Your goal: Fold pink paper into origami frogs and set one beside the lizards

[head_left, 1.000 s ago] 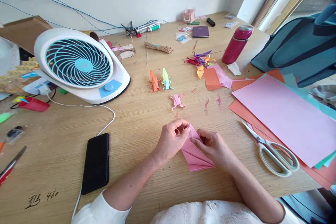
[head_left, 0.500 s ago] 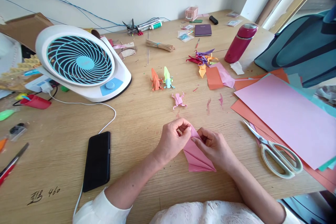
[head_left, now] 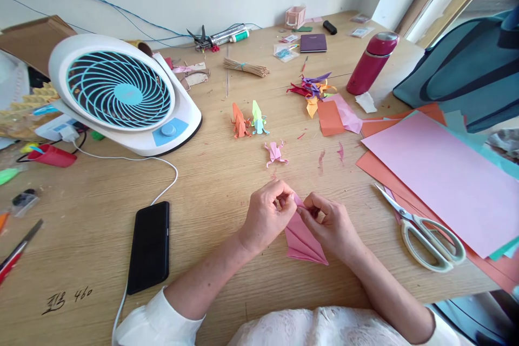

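Observation:
A pink sheet of folded paper [head_left: 305,240] is held between my two hands above the table, its creased lower end fanning toward me. My left hand [head_left: 270,213] pinches its upper tip between thumb and forefinger. Close beside it, my right hand [head_left: 330,221] grips the upper right edge with thumb and fingers. Part of the paper's upper end is hidden behind the fingers. Just beyond my hands lies a pink origami frog [head_left: 275,153]. Behind it stand an orange origami figure [head_left: 240,121] and a light green and blue one [head_left: 258,119].
Scissors [head_left: 425,235] lie at right beside stacked coloured paper [head_left: 441,173]. A red flask [head_left: 372,64] and a teal bag [head_left: 454,70] stand behind. At left are a white fan [head_left: 184,119] and a black phone [head_left: 149,247] with its cable. Folded paper pieces [head_left: 312,89] lie further back.
My right hand's thumb and fingers have shifted up the paper toward my left fingertips. The paper's lower end has turned and narrowed slightly. The camera view has shifted a little.

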Available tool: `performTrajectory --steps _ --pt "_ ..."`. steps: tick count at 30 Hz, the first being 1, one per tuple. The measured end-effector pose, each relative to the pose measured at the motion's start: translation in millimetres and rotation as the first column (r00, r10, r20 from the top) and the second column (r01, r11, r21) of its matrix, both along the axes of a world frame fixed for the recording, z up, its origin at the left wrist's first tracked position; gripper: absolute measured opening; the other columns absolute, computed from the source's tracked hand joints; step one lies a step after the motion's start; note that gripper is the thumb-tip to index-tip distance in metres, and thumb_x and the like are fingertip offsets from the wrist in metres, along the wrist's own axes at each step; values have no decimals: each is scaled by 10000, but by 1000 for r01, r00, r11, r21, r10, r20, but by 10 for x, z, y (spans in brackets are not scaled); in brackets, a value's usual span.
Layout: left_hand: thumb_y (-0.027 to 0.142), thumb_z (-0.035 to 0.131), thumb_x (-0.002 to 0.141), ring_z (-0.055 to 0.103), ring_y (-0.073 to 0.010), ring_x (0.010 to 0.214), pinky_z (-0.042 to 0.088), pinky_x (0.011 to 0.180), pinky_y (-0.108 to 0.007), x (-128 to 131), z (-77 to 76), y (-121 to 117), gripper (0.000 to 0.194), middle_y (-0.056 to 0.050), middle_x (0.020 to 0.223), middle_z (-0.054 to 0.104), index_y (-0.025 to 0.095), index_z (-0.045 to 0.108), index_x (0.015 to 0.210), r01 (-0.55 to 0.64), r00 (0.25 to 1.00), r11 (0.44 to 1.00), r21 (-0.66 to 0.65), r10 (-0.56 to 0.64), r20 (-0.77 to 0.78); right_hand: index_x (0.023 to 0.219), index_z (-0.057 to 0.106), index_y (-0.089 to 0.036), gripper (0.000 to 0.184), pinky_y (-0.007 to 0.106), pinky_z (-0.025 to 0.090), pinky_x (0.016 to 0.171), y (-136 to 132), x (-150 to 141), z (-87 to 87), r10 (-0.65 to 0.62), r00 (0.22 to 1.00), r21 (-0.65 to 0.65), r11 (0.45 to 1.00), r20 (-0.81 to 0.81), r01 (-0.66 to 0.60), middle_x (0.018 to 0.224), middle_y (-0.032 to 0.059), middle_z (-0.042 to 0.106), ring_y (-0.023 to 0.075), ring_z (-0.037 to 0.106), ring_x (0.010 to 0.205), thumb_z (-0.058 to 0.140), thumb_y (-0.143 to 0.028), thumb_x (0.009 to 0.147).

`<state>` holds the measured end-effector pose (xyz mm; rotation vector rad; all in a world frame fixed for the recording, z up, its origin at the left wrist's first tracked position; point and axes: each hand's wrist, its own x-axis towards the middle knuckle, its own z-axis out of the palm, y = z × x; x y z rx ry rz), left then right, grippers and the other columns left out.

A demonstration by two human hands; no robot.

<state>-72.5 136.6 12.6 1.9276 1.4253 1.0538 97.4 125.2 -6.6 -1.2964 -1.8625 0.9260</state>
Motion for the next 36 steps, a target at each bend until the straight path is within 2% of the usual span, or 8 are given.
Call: performTrajectory --steps 4,10,15,26,28,31,34,36 --pt "143 527 873 547 -92 627 449 623 -197 11 0 -5 136 17 719 607 192 568 754 6 1000 1000 -19 -6 24 728 519 -210 230 245 369 557 5 10 -2 -7 1000 11 1000 -13 7 637 -24 530 119 481 576 572 -314 926" --pt "132 549 849 625 -94 647 502 624 -185 46 26 10 111 2 768 681 176 627 784 26 988 980 -199 5 154 745 536 -214 203 251 372 546 7 28 -1 -57 997 20 998 -42 58 637 -23 551 120 483 564 594 -305 917" --pt "122 567 818 611 -87 623 475 581 -172 46 25 20 105 7 736 677 168 649 769 28 981 953 -301 32 192 747 535 -219 206 257 397 564 -9 22 -2 -76 996 21 997 -48 78 652 -15 563 130 507 586 596 -315 918" --pt "136 552 830 626 -97 662 481 583 -174 63 34 -3 93 0 785 682 175 612 770 0 990 969 -245 35 138 798 518 -229 148 273 400 592 -33 -19 -7 -82 996 152 985 -27 85 699 -6 538 141 501 619 581 -271 926" --pt "137 548 839 618 -93 663 482 590 -173 65 62 -1 101 -2 800 684 173 608 768 17 987 971 -237 21 158 810 531 -224 155 275 395 602 -38 -6 18 -57 995 110 992 -87 66 710 -4 531 141 483 628 570 -297 941" --pt "149 548 851 604 -92 661 473 590 -175 57 104 8 99 3 790 675 173 614 781 61 979 967 -249 -9 202 771 552 -213 277 269 384 587 -14 25 62 -33 965 -74 997 -259 15 692 -3 516 138 460 625 508 -387 982" --pt "140 541 851 600 -96 682 472 637 -183 48 136 14 97 15 753 652 172 616 798 141 964 951 -275 -69 258 798 599 -206 310 253 394 559 33 46 95 -85 887 -268 962 -453 -45 697 -2 547 130 475 611 572 -481 939" --pt "150 536 863 601 -99 704 469 669 -190 45 154 11 97 17 753 645 170 613 808 205 948 929 -308 -111 299 841 619 -208 314 242 403 540 61 53 102 -125 837 -345 935 -533 -80 701 -4 566 123 482 594 668 -517 865"
